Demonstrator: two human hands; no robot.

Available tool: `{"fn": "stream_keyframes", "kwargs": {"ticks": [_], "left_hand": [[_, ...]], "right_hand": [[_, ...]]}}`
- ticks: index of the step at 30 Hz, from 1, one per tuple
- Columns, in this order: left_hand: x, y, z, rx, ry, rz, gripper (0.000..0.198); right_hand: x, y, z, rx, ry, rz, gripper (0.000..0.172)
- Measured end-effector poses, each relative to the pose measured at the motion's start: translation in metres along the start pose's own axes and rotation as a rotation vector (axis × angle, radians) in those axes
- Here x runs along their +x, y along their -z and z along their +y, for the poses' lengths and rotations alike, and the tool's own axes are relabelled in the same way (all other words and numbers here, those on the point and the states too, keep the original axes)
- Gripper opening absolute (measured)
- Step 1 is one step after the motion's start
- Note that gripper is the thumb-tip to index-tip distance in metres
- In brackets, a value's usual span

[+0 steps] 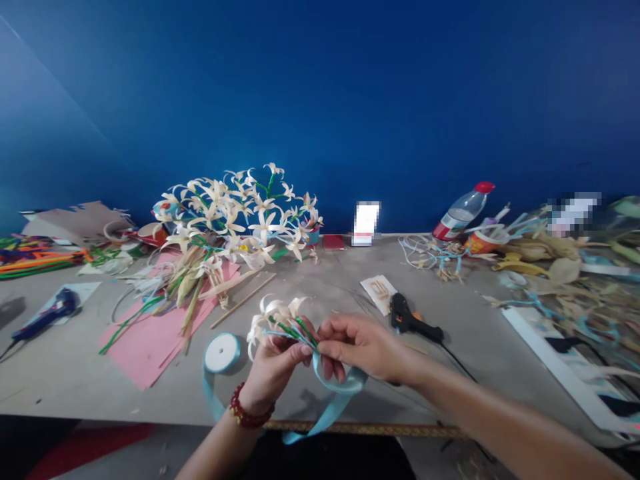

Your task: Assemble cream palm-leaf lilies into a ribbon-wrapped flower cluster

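My left hand (283, 360), with a red bead bracelet on the wrist, is closed around a small bunch of white flowers (273, 320) on green and pale blue stems. My right hand (357, 347) pinches a light blue ribbon (333, 407) against the lower stems. From there the ribbon loops below the hands and hangs past the table's front edge. Left of my left hand lies a ribbon spool (222, 352), with a blue tail trailing off it. The fingertips partly hide where ribbon and stems meet.
Behind stands a large cluster of white flowers (240, 207). Pink paper (145, 353) and a blue glue gun (53, 313) lie left. A black glue gun (413, 320), a tilted bottle (463, 210) and a white power strip (555, 373) are on the right.
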State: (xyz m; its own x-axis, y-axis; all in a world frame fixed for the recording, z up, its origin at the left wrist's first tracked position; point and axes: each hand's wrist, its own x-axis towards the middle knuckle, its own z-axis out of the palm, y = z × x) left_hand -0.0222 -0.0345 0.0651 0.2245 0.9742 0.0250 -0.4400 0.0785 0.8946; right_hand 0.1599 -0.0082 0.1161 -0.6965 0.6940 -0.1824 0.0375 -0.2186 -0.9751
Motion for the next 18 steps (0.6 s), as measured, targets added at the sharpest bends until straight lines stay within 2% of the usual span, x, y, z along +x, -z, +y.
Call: {"fn": "stream_keyframes", "kwargs": {"ticks": [18], "left_hand": [[-0.0018, -0.0076, 0.0078, 0.004, -0.017, 0.085, 0.025]], "right_hand": [[-0.0005, -0.002, 0.0001, -0.012, -0.008, 0.022, 0.038]]}}
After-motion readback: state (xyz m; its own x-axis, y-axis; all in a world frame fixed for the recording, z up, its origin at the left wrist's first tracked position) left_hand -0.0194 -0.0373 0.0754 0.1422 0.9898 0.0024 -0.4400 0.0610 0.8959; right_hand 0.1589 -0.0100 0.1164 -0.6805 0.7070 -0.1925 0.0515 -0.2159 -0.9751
